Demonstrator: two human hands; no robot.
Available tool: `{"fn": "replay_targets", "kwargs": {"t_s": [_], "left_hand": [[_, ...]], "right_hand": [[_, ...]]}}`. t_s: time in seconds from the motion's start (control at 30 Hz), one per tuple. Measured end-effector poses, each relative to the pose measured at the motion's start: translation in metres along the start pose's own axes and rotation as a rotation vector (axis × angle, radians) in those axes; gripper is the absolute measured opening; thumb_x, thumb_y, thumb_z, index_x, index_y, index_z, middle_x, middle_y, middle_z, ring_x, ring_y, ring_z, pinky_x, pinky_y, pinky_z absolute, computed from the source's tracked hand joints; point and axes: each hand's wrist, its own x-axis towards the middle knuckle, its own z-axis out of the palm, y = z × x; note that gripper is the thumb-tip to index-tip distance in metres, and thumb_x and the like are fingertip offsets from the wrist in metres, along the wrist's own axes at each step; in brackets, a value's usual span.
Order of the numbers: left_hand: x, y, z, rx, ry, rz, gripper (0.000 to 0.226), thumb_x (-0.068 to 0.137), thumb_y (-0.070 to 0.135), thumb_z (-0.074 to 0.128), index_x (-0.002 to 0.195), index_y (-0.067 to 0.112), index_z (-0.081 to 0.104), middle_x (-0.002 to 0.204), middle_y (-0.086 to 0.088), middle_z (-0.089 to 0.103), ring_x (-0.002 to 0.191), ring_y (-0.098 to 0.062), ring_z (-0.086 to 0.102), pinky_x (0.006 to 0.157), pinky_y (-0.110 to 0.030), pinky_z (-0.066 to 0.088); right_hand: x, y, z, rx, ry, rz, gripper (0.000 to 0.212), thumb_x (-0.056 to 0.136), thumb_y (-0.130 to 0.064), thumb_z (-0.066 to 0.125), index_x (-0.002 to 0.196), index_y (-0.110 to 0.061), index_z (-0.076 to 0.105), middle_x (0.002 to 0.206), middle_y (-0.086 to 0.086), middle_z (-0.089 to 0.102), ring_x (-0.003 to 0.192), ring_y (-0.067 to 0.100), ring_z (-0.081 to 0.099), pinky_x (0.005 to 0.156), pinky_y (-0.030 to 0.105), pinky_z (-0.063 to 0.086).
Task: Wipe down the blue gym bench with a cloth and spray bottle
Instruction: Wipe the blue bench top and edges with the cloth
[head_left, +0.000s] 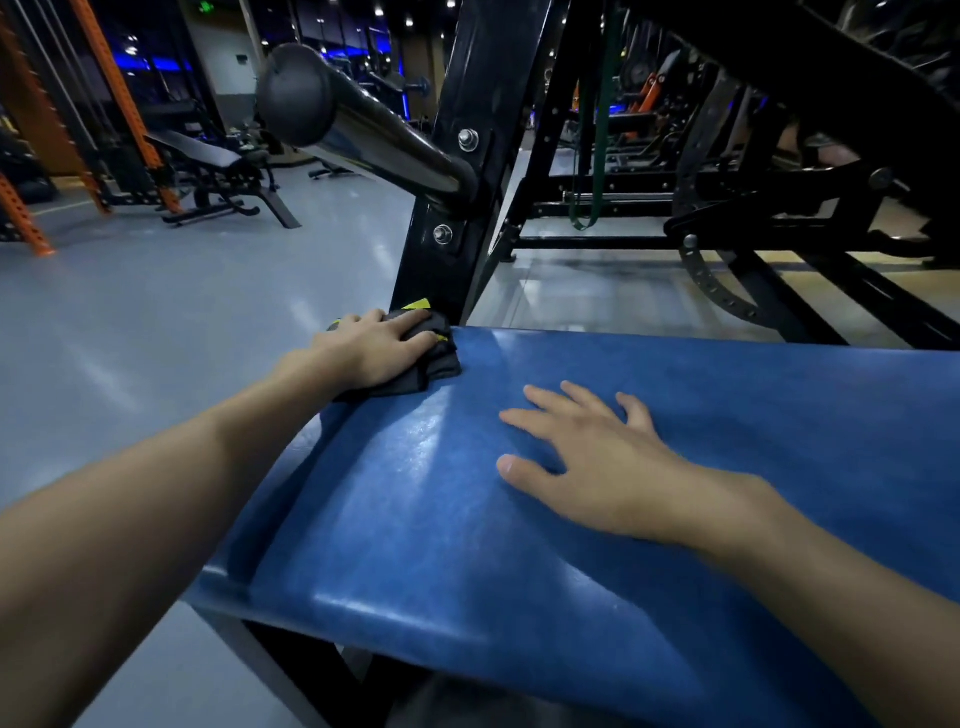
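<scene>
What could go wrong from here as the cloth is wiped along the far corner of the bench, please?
The cloth under the left hand sits at the corner of the blue bench, beside the black upright; knuckles could strike it, or the cloth could slip off. The right hand rests flat on glossy, possibly damp vinyl and might slide.

blue bench pad, dark cloth with yellow showing

the bench (597, 597) is showing glossy blue with pale sheen streaks; the cloth (436, 358) is showing dark grey with yellow patches; the frame (467, 156) is looking black, the floor (156, 338) grey-blue, the rack (124, 93) orange.
</scene>
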Motion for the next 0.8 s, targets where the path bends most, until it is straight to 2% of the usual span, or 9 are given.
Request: {"fn": "replay_targets", "kwargs": {"t_s": [0.07,0.2,0.33,0.43,0.53,0.6,0.7,0.8], "left_hand": [[-0.006,0.006,0.003,0.045,0.008,-0.001,0.086,0.066,0.086,0.008,0.148,0.061,0.020,0.156,-0.003,0.036,0.143,-0.034,0.030,0.113,-0.054,0.025],[-0.015,0.028,0.008,0.098,0.005,0.023,0.079,0.073,0.082,0.009,0.148,0.061,0.017,0.160,0.000,0.031,0.147,-0.031,0.023,0.114,-0.057,0.021],[-0.018,0.048,0.013,0.130,0.012,0.038,0.073,0.078,0.081,0.011,0.148,0.062,0.016,0.161,0.001,0.029,0.148,-0.031,0.022,0.112,-0.058,0.023],[-0.022,0.066,0.016,0.114,0.015,0.045,0.084,0.069,0.084,0.006,0.148,0.062,0.016,0.161,0.001,0.029,0.147,-0.032,0.023,0.113,-0.057,0.023],[-0.027,0.087,0.019,0.108,0.016,0.058,0.079,0.073,0.083,0.008,0.149,0.061,0.016,0.160,0.000,0.029,0.147,-0.032,0.022,0.113,-0.058,0.022],[-0.032,0.102,0.022,0.109,0.013,0.054,0.077,0.075,0.081,0.009,0.149,0.060,0.017,0.159,-0.001,0.029,0.147,-0.033,0.023,0.114,-0.059,0.022],[-0.037,0.125,0.026,0.122,0.020,0.049,0.067,0.084,0.081,0.014,0.147,0.060,0.018,0.159,-0.002,0.029,0.146,-0.034,0.023,0.113,-0.060,0.022],[-0.044,0.149,0.032,0.115,0.021,0.039,0.062,0.089,0.079,0.016,0.148,0.060,0.018,0.160,-0.004,0.028,0.147,-0.035,0.022,0.113,-0.062,0.019]], "right_hand": [[-0.002,0.021,-0.012,-0.020,0.073,0.031,0.056,0.097,-0.061,0.034,0.150,-0.042,0.031,0.164,-0.015,0.016,0.152,0.011,0.003,0.120,0.054,-0.001],[-0.004,0.059,-0.011,-0.100,-0.038,0.201,0.072,0.089,-0.076,0.017,0.154,-0.048,0.006,0.166,-0.012,-0.007,0.153,0.022,-0.013,0.116,0.062,-0.009],[-0.001,0.063,-0.003,-0.106,-0.046,0.179,0.075,0.087,-0.078,0.008,0.155,-0.047,-0.002,0.166,-0.011,-0.014,0.151,0.025,-0.019,0.114,0.066,-0.011],[-0.003,0.066,-0.007,-0.055,-0.043,0.137,0.069,0.091,-0.074,0.013,0.155,-0.048,0.007,0.166,-0.011,-0.009,0.152,0.023,-0.016,0.116,0.063,-0.012],[-0.010,0.085,-0.022,0.035,0.028,0.101,0.055,0.097,-0.064,0.023,0.148,-0.046,0.034,0.166,-0.015,0.007,0.153,0.015,-0.004,0.119,0.057,-0.006],[-0.019,0.109,-0.031,-0.029,0.055,0.134,0.055,0.099,-0.062,0.025,0.151,-0.046,0.029,0.166,-0.016,0.007,0.153,0.014,-0.003,0.119,0.057,-0.006],[-0.034,0.139,-0.033,-0.127,-0.014,0.210,0.061,0.095,-0.069,0.019,0.153,-0.051,0.014,0.166,-0.016,-0.001,0.153,0.019,-0.008,0.118,0.059,-0.008],[-0.045,0.157,-0.034,-0.033,0.004,0.168,0.060,0.096,-0.067,0.023,0.153,-0.049,0.021,0.166,-0.017,0.003,0.153,0.014,-0.004,0.120,0.055,-0.006]]}}
